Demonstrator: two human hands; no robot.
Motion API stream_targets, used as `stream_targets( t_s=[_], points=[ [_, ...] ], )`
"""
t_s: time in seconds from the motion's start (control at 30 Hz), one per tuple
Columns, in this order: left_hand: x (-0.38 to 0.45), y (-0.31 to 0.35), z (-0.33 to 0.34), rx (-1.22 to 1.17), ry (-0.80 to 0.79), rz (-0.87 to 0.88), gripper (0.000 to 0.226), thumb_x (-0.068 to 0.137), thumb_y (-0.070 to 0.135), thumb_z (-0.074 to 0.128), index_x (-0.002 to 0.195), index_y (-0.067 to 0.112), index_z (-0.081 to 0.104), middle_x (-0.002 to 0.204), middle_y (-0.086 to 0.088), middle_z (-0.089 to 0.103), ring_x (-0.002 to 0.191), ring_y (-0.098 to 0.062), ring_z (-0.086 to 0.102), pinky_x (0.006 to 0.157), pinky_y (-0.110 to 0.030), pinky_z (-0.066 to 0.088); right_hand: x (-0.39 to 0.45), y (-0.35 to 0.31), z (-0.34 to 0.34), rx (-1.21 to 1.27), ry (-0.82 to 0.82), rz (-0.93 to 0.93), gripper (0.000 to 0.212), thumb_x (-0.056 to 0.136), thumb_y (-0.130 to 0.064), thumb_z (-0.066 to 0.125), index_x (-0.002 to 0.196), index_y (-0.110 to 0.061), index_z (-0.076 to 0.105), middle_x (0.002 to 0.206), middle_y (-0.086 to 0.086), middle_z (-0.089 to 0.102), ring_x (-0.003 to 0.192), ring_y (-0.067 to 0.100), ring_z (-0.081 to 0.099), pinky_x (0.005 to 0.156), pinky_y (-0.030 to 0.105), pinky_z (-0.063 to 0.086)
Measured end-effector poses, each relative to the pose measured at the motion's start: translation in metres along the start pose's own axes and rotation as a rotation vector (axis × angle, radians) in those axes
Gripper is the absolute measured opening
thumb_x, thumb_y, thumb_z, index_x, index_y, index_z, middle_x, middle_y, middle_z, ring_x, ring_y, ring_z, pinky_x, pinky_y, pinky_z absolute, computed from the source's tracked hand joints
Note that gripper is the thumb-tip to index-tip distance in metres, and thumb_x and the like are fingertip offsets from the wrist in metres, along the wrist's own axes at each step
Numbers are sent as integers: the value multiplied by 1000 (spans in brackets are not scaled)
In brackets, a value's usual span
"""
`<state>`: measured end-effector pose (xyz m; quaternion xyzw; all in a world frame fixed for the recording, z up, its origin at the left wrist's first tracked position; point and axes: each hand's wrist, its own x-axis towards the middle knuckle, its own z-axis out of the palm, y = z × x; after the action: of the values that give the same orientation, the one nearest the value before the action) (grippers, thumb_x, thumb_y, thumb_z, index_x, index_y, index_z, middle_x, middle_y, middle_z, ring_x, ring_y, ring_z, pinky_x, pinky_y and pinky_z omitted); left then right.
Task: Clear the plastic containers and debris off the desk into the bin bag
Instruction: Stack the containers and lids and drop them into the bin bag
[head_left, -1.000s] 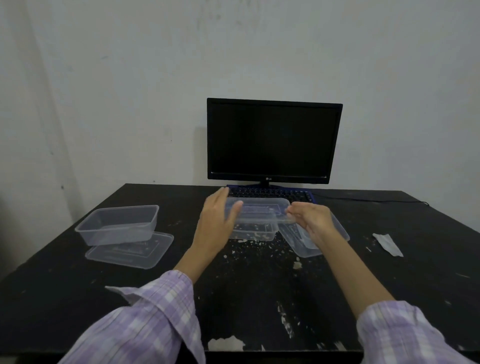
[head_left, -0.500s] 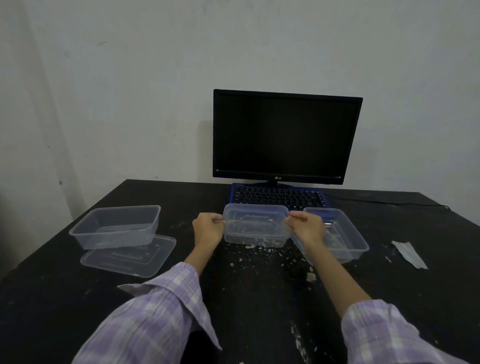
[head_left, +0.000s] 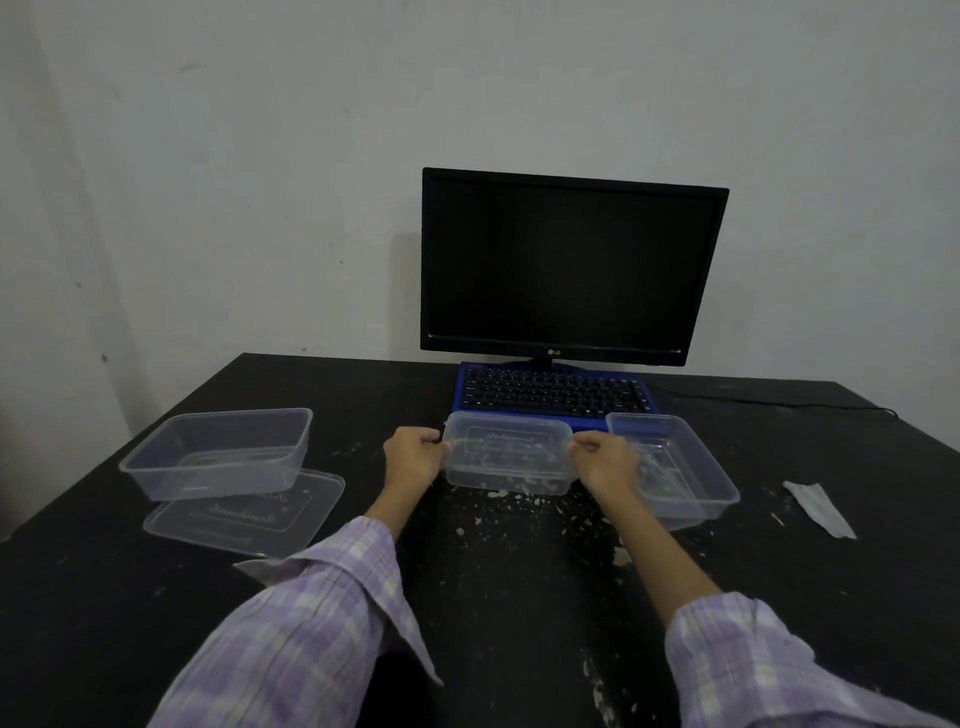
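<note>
- We hold the middle container (head_left: 509, 460) at its two short ends: our left hand (head_left: 415, 457) has its fingers curled round the left rim, our right hand (head_left: 605, 462) has its fingers curled round the right rim.
- That container looks tipped toward us, its embossed face in view, its lower edge at or just above the black surface (head_left: 493, 597); we cannot tell whether it touches.
- White debris (head_left: 511, 501) is scattered on the surface directly beneath and in front of it, with more flecks trailing toward the near edge.
- Just to the right, partly behind our right hand, sits another clear open container (head_left: 685, 478).
- Well to the left, a third clear container (head_left: 218, 452) stands upright, its near edge resting on a flat clear lid (head_left: 244, 514).
- A crumpled white scrap (head_left: 821, 509) lies near the right side of the surface, apart from the containers.
- Behind the containers is a blue-framed keyboard (head_left: 556, 395), and behind that a dark monitor (head_left: 566, 265) against the wall.
- Both our arms wear purple checked sleeves (head_left: 311, 613).
</note>
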<state>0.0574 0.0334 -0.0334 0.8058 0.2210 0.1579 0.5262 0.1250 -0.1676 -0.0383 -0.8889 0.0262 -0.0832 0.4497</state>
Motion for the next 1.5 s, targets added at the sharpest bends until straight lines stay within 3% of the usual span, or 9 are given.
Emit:
stream_targets(
  t_s=[0.1,0.3,0.57,0.7,0.8,1.07,1.2,1.37,1.5],
  points=[
    [3,2,-1,33,-80,-3,16,90,8,57,102,7,68,101,-8,65,88,-19,63,75,-28,51,1,-2,1,-43,-23,-22,23,94,-9,52,108,-3,68,110,12,69,104,22,61,84,24,41],
    [6,-2,5,77,-53,32,32,91,4,53,62,19,55,70,4,54,68,-9,55,79,-28,52,4,-2,6,-107,-17,-44,24,95,-8,48,97,-2,71,96,12,69,79,13,52,75,23,40],
    [6,-8,10,169,-32,100,23,91,4,50,78,-4,68,88,-11,65,82,-20,63,76,-31,55,5,3,8,-92,-11,-39,22,93,-8,50,92,-2,71,93,13,70,88,23,64,75,28,46],
    [6,-10,7,40,-47,18,21,90,8,56,71,8,64,74,-1,60,84,-23,66,83,-40,57,6,2,9,-75,12,8,26,92,-7,50,76,3,69,76,11,66,70,20,61,70,32,54],
    [1,-9,3,-49,-81,-34,20,91,9,55,74,15,63,79,0,59,87,-22,65,86,-40,56,4,1,3,-124,-80,38,38,96,-13,44,60,-5,55,60,3,50,58,13,46,57,25,41],
    [2,-14,6,-117,-107,-31,19,93,11,52,86,-1,66,81,1,61,88,-17,64,86,-34,55,-10,13,6,-13,-179,-64,32,97,-25,49,67,-18,54,76,3,57,79,19,54,72,31,40],
    [3,-14,6,-128,-112,-47,21,94,13,52,82,2,65,80,-1,62,86,-17,64,85,-33,55,-12,9,4,-3,-195,-38,26,98,-25,46,85,-11,63,86,6,62,88,23,58,79,35,43],
    [0,-12,2,-119,-84,-58,27,94,15,51,69,17,60,79,-1,61,83,-18,63,85,-35,55,-12,5,-1,110,-215,83,29,96,-19,41,79,-11,62,86,6,64,85,21,59,79,37,49],
    [-8,-10,-15,-211,-84,-86,21,95,14,50,109,7,63,103,-13,65,92,-25,67,81,-34,56,-18,-11,-9,372,-292,192,18,96,-13,47,94,-14,64,97,7,69,90,22,67,82,39,57]
  ],
)
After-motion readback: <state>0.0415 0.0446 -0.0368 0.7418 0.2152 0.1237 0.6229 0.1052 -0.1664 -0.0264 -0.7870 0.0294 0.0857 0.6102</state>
